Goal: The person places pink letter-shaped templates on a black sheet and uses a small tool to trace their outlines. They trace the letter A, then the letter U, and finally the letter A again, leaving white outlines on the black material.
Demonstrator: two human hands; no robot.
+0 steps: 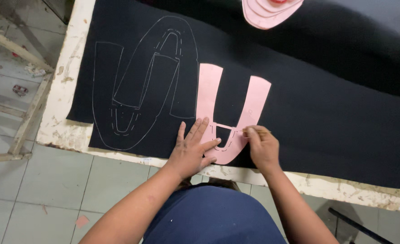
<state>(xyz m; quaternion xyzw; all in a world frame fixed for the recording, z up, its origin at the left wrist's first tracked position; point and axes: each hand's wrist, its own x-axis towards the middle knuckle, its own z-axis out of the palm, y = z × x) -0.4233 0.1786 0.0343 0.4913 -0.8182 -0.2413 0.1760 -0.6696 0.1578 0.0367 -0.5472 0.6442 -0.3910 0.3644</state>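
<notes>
Left hand (192, 151), fingers spread flat, pins 1 pink template (233, 113); right hand (263, 147) fingers pinch 1 thin marking stick (256, 131).

Single view, head-worn camera. Looks steeply down over the person's own torso and forearms, facing forward across the near edge of the tabletop (69, 81). Close range: black cloth (326, 90) fills most of the frame. Tiled floor (51, 190) shows at left and bottom. No second view to compare.
</notes>
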